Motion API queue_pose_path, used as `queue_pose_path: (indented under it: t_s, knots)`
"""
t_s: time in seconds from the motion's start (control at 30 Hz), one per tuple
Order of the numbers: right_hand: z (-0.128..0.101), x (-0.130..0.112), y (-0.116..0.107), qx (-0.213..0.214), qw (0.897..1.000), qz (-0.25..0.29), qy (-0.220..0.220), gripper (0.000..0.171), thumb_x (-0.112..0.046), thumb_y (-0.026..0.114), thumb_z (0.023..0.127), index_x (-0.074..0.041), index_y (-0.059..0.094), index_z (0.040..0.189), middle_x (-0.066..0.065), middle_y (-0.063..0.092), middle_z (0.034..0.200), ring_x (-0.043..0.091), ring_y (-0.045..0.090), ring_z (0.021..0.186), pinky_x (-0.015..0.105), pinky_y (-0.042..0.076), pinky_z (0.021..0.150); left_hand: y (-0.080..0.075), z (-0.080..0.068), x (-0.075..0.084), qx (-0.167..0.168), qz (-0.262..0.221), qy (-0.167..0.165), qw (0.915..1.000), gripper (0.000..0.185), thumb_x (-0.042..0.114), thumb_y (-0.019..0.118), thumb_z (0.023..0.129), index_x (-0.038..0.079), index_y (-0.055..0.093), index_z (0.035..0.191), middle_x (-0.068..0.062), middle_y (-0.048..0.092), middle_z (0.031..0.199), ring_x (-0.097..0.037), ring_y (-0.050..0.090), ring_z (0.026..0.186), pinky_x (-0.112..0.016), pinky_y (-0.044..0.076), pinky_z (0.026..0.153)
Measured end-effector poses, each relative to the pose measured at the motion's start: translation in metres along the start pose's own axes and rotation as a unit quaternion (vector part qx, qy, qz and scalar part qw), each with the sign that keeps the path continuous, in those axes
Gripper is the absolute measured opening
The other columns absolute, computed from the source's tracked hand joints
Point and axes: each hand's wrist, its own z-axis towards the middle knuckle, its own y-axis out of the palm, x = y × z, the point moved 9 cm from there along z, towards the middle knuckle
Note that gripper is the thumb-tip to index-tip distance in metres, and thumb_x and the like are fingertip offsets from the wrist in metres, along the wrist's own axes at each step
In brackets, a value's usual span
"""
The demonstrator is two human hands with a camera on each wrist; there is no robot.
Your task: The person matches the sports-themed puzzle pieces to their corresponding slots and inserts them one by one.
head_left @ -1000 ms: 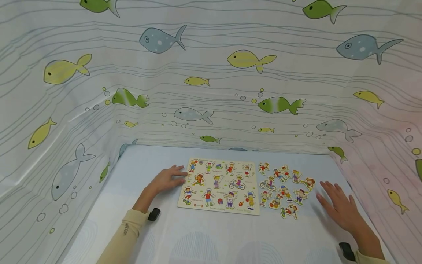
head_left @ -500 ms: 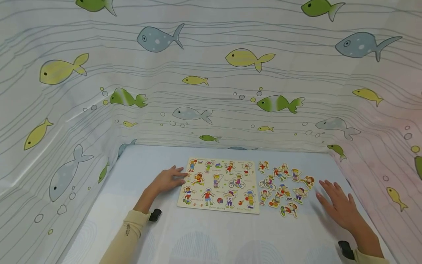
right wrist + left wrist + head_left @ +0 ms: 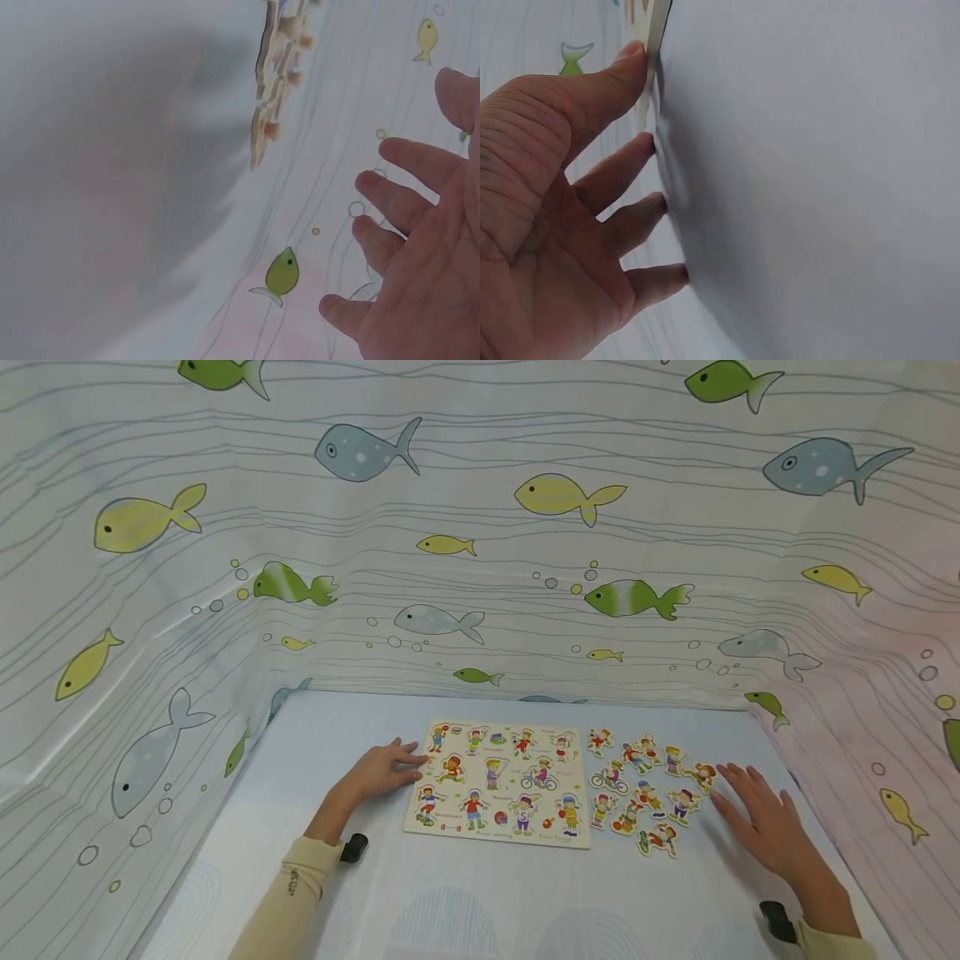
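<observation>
A cream puzzle board (image 3: 471,777) printed with children playing sports lies flat on the table. My left hand (image 3: 382,770) rests at its left edge, thumb and a fingertip against the side, as the left wrist view shows with the board's edge (image 3: 654,45). Right of the board lie several small cut-out puzzle pieces (image 3: 645,793) shaped like sporting children. My right hand (image 3: 768,822) hovers just right of them with fingers spread, holding nothing, its fingertips near a red-clad piece (image 3: 703,776). In the right wrist view the pieces (image 3: 274,82) stand apart from the fingers.
The table bears a pale blue-white cloth (image 3: 480,902) with arch patterns. Fish-printed curtains (image 3: 480,585) enclose the back and both sides. A dark wrist device (image 3: 354,848) sits at the left cuff and another (image 3: 777,922) at the right.
My right hand has moved slightly left, closer to the loose puzzle pieces. The left hand stays at the board's edge, and the board and pieces lie as before.
</observation>
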Motion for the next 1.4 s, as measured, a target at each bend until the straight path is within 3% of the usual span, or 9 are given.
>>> queue_pose_path:
  t_s: [0.37,0.73,1.13,1.4]
  knots:
    - [0.020,-0.020,0.004,0.004,0.999,0.015,-0.034,0.056,-0.037,0.055,0.101,-0.003,0.045,0.144,0.033,0.039,0.145,0.045,0.013,0.146,0.071,-0.013,0.107,-0.001,0.000,0.002,-0.002,0.007,0.009,0.9999,0.038,0.030,0.071,0.091,0.011,0.070,0.124,-0.020,0.050,0.143,-0.051,0.034,0.136,-0.064,0.028,0.109]
    - [0.042,-0.046,0.005,0.023,0.997,0.018,-0.073,0.052,-0.038,0.064,0.096,-0.005,0.055,0.135,0.028,0.052,0.138,0.044,0.025,0.142,0.074,-0.003,0.108,-0.001,0.002,0.002,-0.008,0.015,0.005,0.9998,0.037,0.030,0.071,0.092,0.011,0.070,0.123,-0.019,0.050,0.143,-0.051,0.034,0.136,-0.064,0.027,0.109]
    - [0.065,-0.056,0.018,0.024,0.997,0.030,-0.063,0.046,-0.035,0.069,0.093,-0.005,0.063,0.127,0.025,0.057,0.134,0.047,0.033,0.137,0.076,0.011,0.106,-0.002,0.004,0.000,-0.010,0.012,-0.001,0.9999,0.037,0.030,0.071,0.091,0.011,0.070,0.123,-0.019,0.051,0.142,-0.051,0.034,0.136,-0.064,0.027,0.110]
    - [0.077,-0.069,0.021,0.041,0.996,0.024,-0.076,0.039,-0.029,0.073,0.090,-0.005,0.068,0.120,0.021,0.063,0.126,0.047,0.035,0.136,0.079,0.013,0.103,-0.002,0.004,0.000,-0.010,0.013,0.003,0.9999,0.037,0.030,0.072,0.090,0.012,0.070,0.123,-0.019,0.051,0.141,-0.052,0.035,0.135,-0.065,0.027,0.109]
